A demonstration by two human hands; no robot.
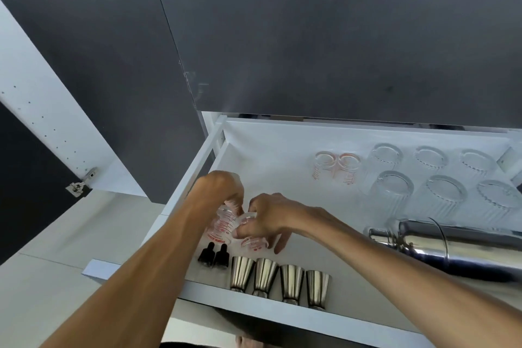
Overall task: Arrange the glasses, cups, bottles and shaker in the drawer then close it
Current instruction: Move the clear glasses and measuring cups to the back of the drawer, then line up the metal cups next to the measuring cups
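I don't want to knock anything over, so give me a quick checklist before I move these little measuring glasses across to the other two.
1. Grasp on both: left hand holds one red-marked measuring glass, right hand holds another. Ok.
2. Bare drawer floor between the hands and the pair of measuring glasses at the back. Ok.
3. Room beside that pair: bare floor on its left, ribbed glasses close on its right. Ok on the left only.
4. Dropper bottles and steel cups stand right by the hands, so lift before moving. Not ok.
5. Shaker lies on its side; whether it may roll, cannot tell.
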